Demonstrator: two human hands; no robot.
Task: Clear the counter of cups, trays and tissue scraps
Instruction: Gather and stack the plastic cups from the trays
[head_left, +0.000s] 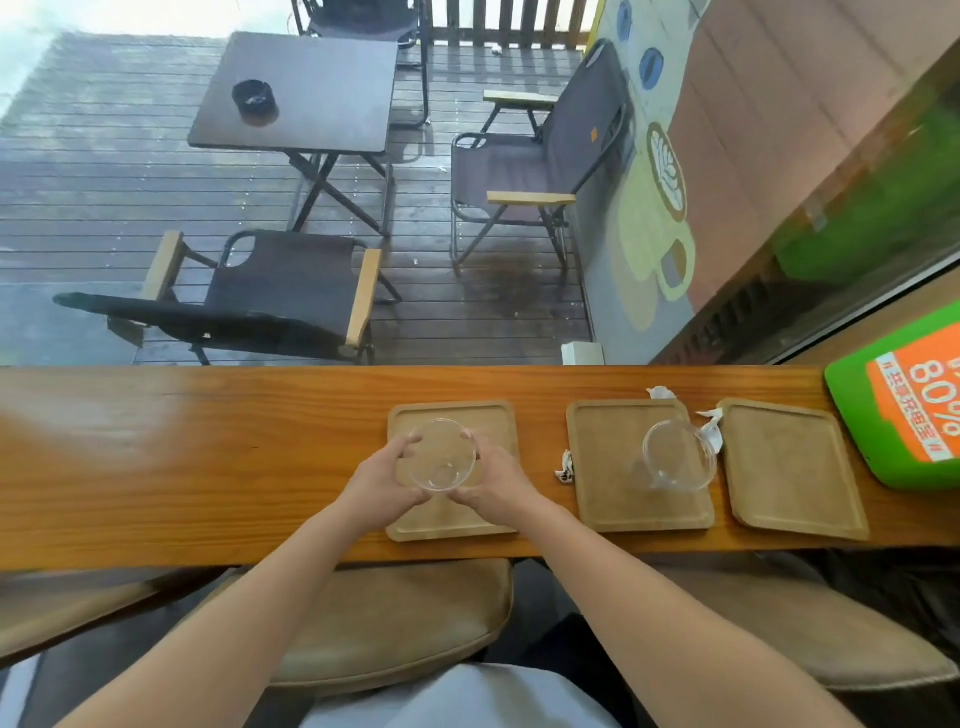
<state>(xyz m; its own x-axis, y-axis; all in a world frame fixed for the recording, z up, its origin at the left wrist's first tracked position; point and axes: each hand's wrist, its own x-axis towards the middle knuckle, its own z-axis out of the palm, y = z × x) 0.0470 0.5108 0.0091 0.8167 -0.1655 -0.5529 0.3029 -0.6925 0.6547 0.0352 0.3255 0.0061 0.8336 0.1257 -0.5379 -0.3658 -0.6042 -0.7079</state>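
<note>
Three square wooden trays lie in a row on the wooden counter (208, 457). Over the left tray (498, 415) my left hand (382, 486) and my right hand (493, 486) both clasp a clear glass cup (436, 454) from either side. A second clear glass cup (678, 454) with a handle stands on the middle tray (602, 467). The right tray (789, 467) holds nothing. One crumpled tissue scrap (565, 466) lies between the left and middle trays. Another tissue scrap (711, 428) sits between the middle and right trays, and a small tissue scrap (660, 392) behind the middle tray.
A green and orange power-bank box (904, 395) stands at the counter's far right end. Two cushioned stools (405, 618) sit below the counter's near edge. Beyond the glass is a wet deck with a dark table (301, 88) and folding chairs.
</note>
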